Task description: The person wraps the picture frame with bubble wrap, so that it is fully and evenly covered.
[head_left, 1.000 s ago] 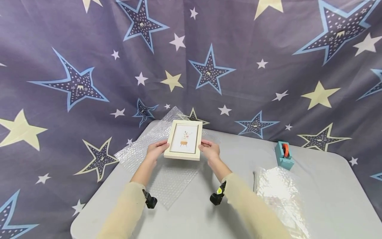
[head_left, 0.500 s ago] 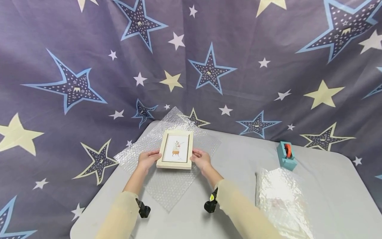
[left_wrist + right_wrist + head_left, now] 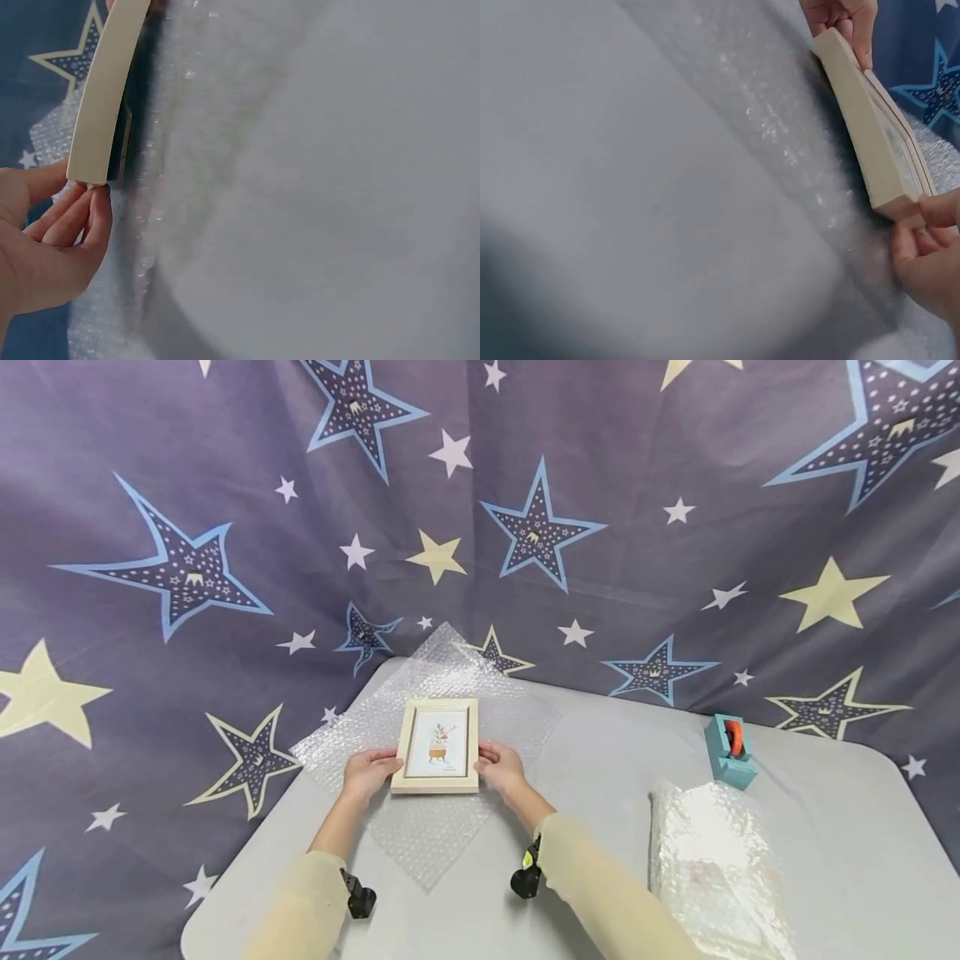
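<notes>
A cream picture frame [image 3: 438, 783] with a plant-pot print is held between both hands over a sheet of bubble wrap [image 3: 427, 839]. My left hand [image 3: 369, 772] grips its left edge and my right hand [image 3: 501, 767] its right edge. In the left wrist view the left hand [image 3: 56, 240] pinches a corner of the picture frame [image 3: 105, 97], thumb on one face and fingers beneath. The right wrist view has the right hand [image 3: 934, 255] pinching the near corner of the picture frame [image 3: 862, 127]. A dark gap shows between frame and bubble wrap [image 3: 780, 127].
A teal tape dispenser [image 3: 729, 760] with an orange roll stands at the back right of the grey table [image 3: 592, 760]. A shiny clear plastic packet [image 3: 712, 868] lies in front of it. A star-patterned curtain [image 3: 450, 493] hangs behind, touching the table's rear edge.
Both hands have brought the picture frame down and a little to the left, closer to the bubble wrap, and it is now straighter. The head view has shifted slightly.
</notes>
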`<state>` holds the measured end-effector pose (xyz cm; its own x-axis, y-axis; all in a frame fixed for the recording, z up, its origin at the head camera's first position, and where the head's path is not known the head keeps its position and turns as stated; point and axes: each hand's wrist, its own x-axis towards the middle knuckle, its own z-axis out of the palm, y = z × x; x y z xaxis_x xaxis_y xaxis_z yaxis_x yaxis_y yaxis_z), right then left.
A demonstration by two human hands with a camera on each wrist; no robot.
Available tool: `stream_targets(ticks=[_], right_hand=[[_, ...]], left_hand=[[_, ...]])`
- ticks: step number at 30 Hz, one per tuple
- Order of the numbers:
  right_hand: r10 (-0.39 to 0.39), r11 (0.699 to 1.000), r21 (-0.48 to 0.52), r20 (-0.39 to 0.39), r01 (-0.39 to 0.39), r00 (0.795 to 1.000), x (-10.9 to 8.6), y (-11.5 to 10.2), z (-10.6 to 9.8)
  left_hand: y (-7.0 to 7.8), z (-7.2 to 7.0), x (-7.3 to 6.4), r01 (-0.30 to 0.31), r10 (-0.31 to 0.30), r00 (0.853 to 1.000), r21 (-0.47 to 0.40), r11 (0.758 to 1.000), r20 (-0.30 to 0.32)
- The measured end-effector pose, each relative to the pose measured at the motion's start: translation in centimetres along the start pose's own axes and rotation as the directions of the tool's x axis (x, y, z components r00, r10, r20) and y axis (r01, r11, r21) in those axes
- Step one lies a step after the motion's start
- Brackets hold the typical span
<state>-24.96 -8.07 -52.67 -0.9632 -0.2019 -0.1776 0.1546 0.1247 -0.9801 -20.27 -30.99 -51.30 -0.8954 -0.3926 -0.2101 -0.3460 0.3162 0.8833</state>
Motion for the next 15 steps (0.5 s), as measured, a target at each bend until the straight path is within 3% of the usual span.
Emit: stream_targets(ticks=[5, 11, 15], right_hand=[[-0.03, 1.0, -0.007, 0.006, 0.03, 1.0, -0.2, 0.8, -0.1], [-0.059, 0.998, -0.005, -0.055, 0.058, 0.997, -0.4, 1.2, -0.3], [-0.072, 0.997, 0.003, -0.059, 0.072, 0.996, -0.1, 0.9, 0.1]], left_hand=[[-0.7, 0.4, 0.0, -0.009, 0.009, 1.0, -0.001, 1.0, -0.019], [-0.7, 0.6, 0.1, -0.006, 0.006, 1.0, -0.023, 1.0, 0.023], [-0.3, 0.3, 0.1, -0.018, 0.019, 1.0, 0.041, 0.999, -0.022]])
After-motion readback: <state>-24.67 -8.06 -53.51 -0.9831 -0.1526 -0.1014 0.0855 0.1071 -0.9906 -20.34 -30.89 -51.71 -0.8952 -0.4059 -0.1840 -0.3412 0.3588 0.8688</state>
